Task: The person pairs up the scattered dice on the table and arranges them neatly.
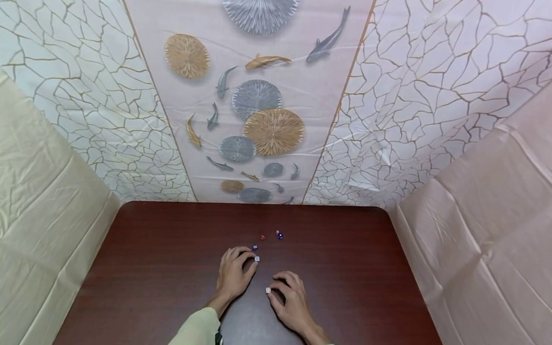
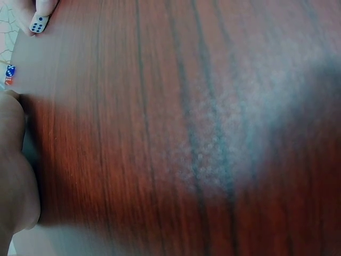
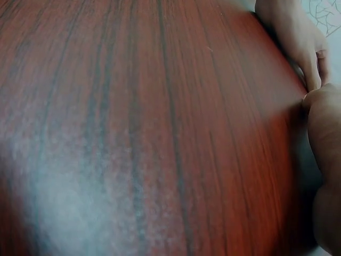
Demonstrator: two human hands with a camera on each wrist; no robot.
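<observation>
In the head view my left hand (image 1: pixel 234 274) pinches a white die (image 1: pixel 257 259) between thumb and index fingertip, low over the brown table. A blue die (image 1: pixel 254 248) lies just beyond those fingertips. Nearer to me and to the right, my right hand (image 1: pixel 292 303) holds a second white die (image 1: pixel 268 290) at the tips of thumb and index finger. Blue dots show on this die in the left wrist view, where the right fingers (image 2: pixel 47 6) grip it. From the right wrist, the die is hidden behind the right hand (image 3: pixel 326 138), with the left hand (image 3: pixel 293 32) beyond.
Farther back on the table (image 1: pixel 165 250) lie a small red die (image 1: pixel 262 237), another blue die (image 1: pixel 280 236) and a small pale die (image 1: pixel 277 232) touching or overlapping it. A patterned cloth (image 1: pixel 251 176) hangs behind the table, with beige cloth (image 1: pixel 483 230) at both sides.
</observation>
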